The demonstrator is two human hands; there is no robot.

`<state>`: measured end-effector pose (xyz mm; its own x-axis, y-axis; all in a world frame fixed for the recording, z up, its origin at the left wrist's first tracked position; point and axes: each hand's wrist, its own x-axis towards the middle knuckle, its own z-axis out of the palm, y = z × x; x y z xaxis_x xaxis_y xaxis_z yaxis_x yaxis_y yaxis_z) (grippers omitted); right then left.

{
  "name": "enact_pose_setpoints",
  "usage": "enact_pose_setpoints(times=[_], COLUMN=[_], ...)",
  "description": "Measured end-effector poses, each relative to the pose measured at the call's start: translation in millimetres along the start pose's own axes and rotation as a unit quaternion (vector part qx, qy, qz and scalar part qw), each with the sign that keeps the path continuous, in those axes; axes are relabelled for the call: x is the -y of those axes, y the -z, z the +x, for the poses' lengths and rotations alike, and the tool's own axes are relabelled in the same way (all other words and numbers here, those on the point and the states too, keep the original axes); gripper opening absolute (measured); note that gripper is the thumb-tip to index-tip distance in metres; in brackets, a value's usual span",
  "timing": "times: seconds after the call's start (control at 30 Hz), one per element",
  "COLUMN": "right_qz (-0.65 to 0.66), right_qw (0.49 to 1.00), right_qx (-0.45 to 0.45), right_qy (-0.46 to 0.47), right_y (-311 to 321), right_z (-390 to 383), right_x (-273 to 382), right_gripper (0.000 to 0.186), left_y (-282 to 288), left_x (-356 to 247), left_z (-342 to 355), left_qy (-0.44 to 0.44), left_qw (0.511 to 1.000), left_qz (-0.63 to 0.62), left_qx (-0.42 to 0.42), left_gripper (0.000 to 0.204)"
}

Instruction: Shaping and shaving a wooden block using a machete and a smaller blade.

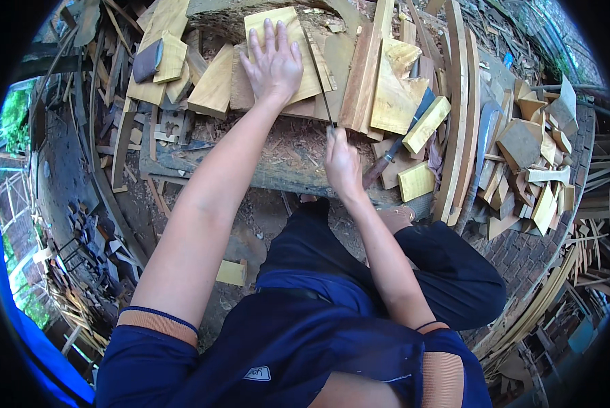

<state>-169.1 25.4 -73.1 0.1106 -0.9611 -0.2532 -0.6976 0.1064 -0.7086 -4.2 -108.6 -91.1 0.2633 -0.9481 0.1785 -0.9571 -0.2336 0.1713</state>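
Note:
My left hand (276, 68) lies flat on a yellow wooden board (261, 26), its fingers spread. Closed around the near end of a saw (323, 95) is my right hand (344, 163); the handle is hidden in my fingers. The saw's long, thin, dark blade shows edge-on and runs away from me across the board's right part, with a narrow strip of the same wood on its right. Under the board is a rough wooden bench (278, 166) strewn with chips.
A wooden-handled blade (380, 166) rests right of my right hand, among yellow offcuts (427, 126). Long curved strips (458, 115) stand beyond it. Scrap blocks (522, 146) heap at the right. More pieces (213, 85) and a dark block (147, 61) lie left of the board.

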Motion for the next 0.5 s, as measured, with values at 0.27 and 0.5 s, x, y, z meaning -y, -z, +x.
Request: enact_pose_setpoints(times=[0.27,0.5], right_qz=[-0.025,-0.042], right_qw=[1.000,0.999], right_qx=[-0.015,0.003], right_qy=[-0.006,0.019], right_y=[-2,7], right_z=[25,31], right_x=[14,15], right_gripper=[0.023,0.027], left_y=[-6,-5], left_x=[0,-4], left_z=[1,2], left_qy=[0.010,0.003], left_qw=[1.000,0.999], left_qz=[0.011,0.008], left_qx=[-0.014,-0.033], left_gripper=[0.057,0.057])
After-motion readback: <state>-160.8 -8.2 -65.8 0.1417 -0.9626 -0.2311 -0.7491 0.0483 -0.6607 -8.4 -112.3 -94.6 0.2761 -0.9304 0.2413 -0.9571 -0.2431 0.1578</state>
